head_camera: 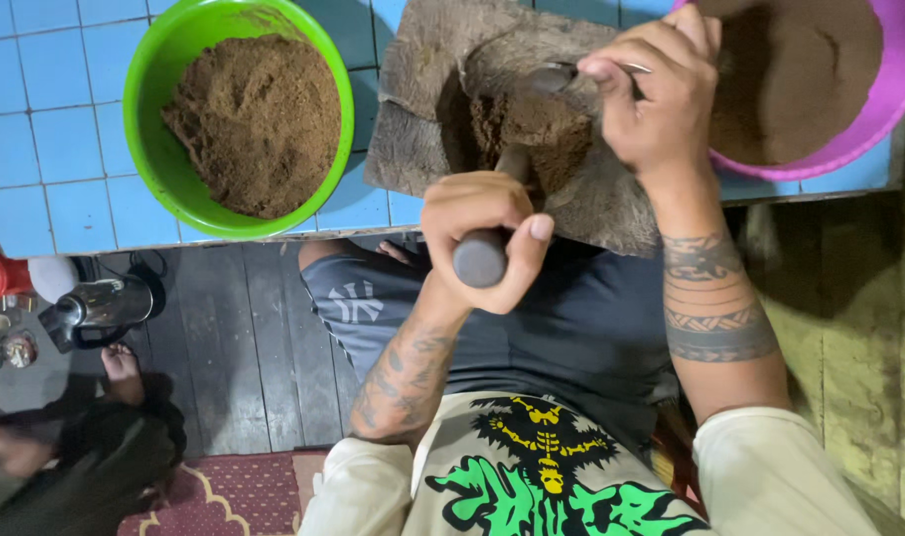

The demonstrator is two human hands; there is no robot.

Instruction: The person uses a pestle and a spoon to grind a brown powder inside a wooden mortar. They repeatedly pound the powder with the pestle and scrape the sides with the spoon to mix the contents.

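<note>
My left hand (484, 230) grips the dark handle of a pestle (484, 253), its lower end set in the brown ground paste (532, 129) on a flat stone mortar slab (417, 109). My right hand (656, 94) holds a metal spoon (556, 77) over the paste, the bowl of the spoon pointing left. Both forearms are tattooed. The slab lies on a blue tiled counter (45, 119).
A green bowl (236, 114) of brown powder stands left of the slab. A purple bowl (849, 109) of the same brown stuff stands at the top right. Below the counter lie a dark plank floor, a metal kettle (95, 310), and another person's bare foot (123, 372).
</note>
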